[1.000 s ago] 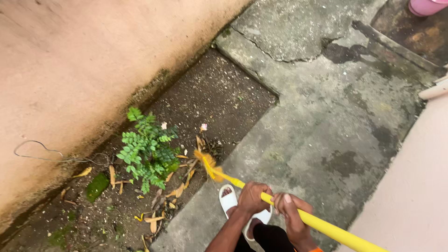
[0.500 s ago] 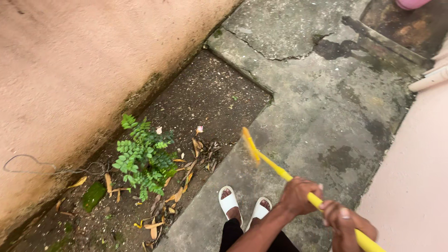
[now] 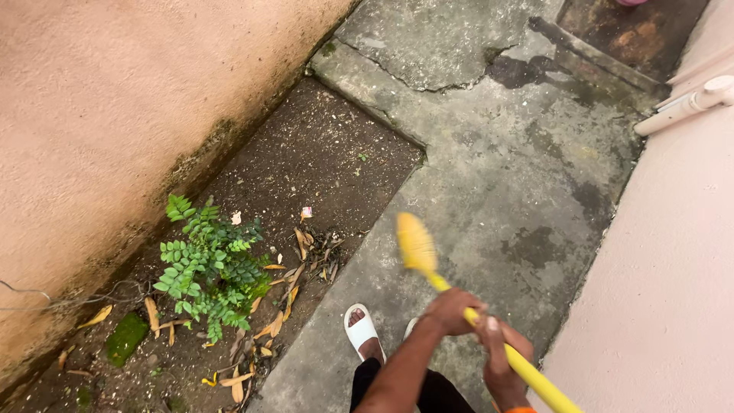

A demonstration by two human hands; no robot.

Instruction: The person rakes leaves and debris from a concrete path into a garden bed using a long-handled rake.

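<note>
Here, both hands are wrapping a yellow broom handle [image 3: 514,361] at the lower centre of the frame. The left hand [image 3: 453,312] is sitting higher on the shaft, fingers curled fully round it; the right hand [image 3: 498,359] is gripping just behind, lower right, fist closed on the same handle. The handle's long axis is running from the lower right corner up-left to the yellow bristle head [image 3: 416,243], which is blurring above the grey concrete slab [image 3: 505,191], so the left hand is the nearer one to the head. Left of the head, across the slab edge, dry leaves [image 3: 302,264] are lying on the dirt strip [image 3: 321,160] beside a small green plant [image 3: 206,264]. A white sandal [image 3: 359,329] is standing on the slab just left of the hands.
</note>
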